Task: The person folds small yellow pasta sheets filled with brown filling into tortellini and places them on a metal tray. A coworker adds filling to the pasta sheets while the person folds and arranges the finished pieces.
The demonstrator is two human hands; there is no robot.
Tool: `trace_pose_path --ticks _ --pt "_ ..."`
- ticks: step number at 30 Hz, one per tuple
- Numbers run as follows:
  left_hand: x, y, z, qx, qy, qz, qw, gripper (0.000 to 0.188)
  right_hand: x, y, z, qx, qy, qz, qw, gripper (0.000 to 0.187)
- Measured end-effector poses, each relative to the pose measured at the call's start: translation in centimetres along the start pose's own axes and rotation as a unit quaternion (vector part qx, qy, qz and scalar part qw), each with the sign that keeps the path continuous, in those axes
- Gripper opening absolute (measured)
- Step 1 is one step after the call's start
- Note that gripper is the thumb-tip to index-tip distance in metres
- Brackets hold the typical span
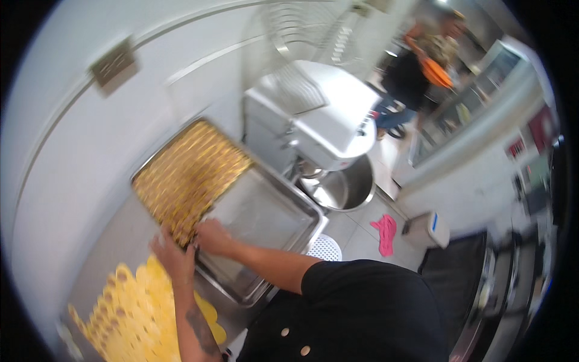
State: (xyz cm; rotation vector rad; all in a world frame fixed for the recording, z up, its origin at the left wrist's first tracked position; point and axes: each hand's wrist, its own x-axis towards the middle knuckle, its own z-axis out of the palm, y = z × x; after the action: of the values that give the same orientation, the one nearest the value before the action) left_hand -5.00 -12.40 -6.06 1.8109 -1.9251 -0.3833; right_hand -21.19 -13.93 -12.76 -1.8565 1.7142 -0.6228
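Left hand point(174, 253) in the head view has its fingers spread apart at the near left corner of a big metal tray point(268, 208), right beside the last of the golden-brown pieces point(190, 172). Right hand point(212, 238) is close by, over the tray, its fingers curled in toward that same corner; I cannot tell whether it grips anything, since the view is blurred there. The pieces sit in tight rows across the far left part of the tray, and the rest of the tray is bare metal. Below the tray, partly behind the left forearm, a yellow sheet point(136, 308) with rows of round holes lies on the metal table point(108, 244). Just past the tray stands a white mixer point(322, 114) with a steel bowl point(350, 187) under its head. On the tiled floor are a pink cloth point(386, 234) and a small pale bin point(427, 230). Farther back, another person point(407, 78) in a dark top is near something orange point(435, 73).
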Motion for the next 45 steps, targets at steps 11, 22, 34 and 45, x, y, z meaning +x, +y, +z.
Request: trace_pose_path --ticks 11,22,34,45 --pt "-19.3 -14.2 -12.4 -0.198 0.216 -0.178 0.939 0.055 -2.3 -9.8 -2.8 0.076 0.102 -0.060 0.990 0.022" --pt "-24.9 -25.6 -23.5 -0.410 0.222 -0.282 0.839 0.021 10.3 -40.0 22.6 -0.001 -0.143 -0.333 0.932 0.033" --pt "-27.8 -32.8 -27.6 -0.458 0.278 -0.302 0.788 0.020 13.9 -58.7 44.1 -0.267 -0.198 -0.448 0.830 0.054" --pt "-7.8 -36.0 -29.0 -0.695 0.281 -0.204 0.630 0.018 16.7 -35.2 23.2 -0.447 -0.093 -0.333 0.825 0.026"
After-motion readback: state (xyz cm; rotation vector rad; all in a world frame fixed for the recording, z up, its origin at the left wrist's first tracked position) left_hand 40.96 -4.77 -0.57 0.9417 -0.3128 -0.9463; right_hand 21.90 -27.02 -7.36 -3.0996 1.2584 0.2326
